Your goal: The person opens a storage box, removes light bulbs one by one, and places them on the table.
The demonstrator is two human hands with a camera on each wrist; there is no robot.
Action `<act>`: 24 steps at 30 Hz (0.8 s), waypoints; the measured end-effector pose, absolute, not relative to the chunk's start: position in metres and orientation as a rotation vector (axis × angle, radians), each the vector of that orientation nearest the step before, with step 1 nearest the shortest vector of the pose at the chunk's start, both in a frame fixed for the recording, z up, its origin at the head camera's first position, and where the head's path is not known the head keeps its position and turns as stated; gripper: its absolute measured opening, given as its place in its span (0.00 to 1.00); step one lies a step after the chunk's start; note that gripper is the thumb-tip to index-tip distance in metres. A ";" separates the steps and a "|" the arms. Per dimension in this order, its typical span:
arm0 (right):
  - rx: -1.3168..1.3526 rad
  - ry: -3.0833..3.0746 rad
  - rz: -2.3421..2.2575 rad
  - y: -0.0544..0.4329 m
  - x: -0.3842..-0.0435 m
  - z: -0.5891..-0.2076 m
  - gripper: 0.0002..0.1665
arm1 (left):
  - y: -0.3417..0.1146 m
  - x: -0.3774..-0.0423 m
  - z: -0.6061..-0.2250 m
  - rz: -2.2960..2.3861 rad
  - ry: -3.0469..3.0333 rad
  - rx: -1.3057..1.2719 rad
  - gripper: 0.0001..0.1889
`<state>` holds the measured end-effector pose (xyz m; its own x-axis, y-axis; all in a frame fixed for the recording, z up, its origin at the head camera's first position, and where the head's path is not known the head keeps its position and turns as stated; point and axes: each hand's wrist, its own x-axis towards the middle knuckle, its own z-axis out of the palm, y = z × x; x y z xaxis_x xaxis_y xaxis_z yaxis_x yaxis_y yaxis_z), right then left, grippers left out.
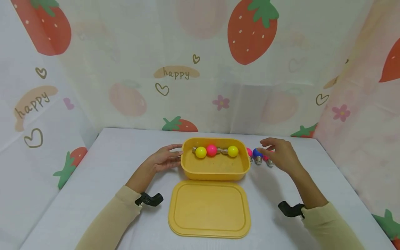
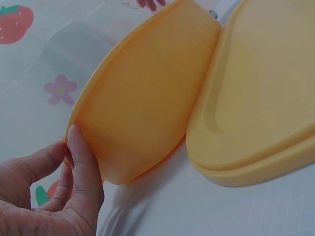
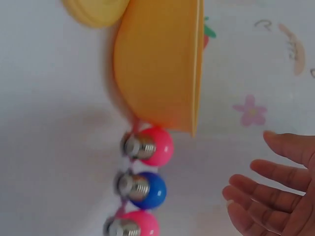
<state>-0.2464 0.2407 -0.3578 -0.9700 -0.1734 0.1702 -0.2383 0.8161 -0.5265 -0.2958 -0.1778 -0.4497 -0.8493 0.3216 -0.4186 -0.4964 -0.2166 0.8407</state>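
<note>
A deep yellow plastic box [image 1: 215,169] stands upright on the table. Inside lie a yellow light bulb [image 1: 200,152], a pink bulb [image 1: 211,150] and a second yellow bulb [image 1: 233,151], all with metal screw bases. My left hand [image 1: 165,158] is at the box's left end, its thumb and finger pinching the rim. To the right of the box, my right hand [image 1: 281,155] hovers with fingers spread and nothing in them. Beneath it runs a row of bulbs: a pink one [image 3: 160,147] beside the box, a blue one [image 3: 153,191], and another pink one [image 3: 147,223].
The flat yellow lid [image 1: 209,209] lies on the table in front of the box, close to its near side. A white cloth covers the table [image 1: 131,152]. Behind and at both sides hang curtains [image 1: 134,45] printed with strawberries, hearts and flowers.
</note>
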 end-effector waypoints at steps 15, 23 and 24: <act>0.637 -2.822 0.993 0.167 -0.257 -0.363 0.18 | -0.177 -0.296 -0.449 2.108 1.539 -0.218 0.30; 0.641 -2.901 1.020 0.134 -0.261 -0.372 0.20 | -0.177 -0.295 -0.450 2.105 1.541 -0.233 0.30; 0.654 -2.901 1.021 0.130 -0.262 -0.373 0.20 | -0.176 -0.294 -0.450 2.105 1.542 -0.234 0.30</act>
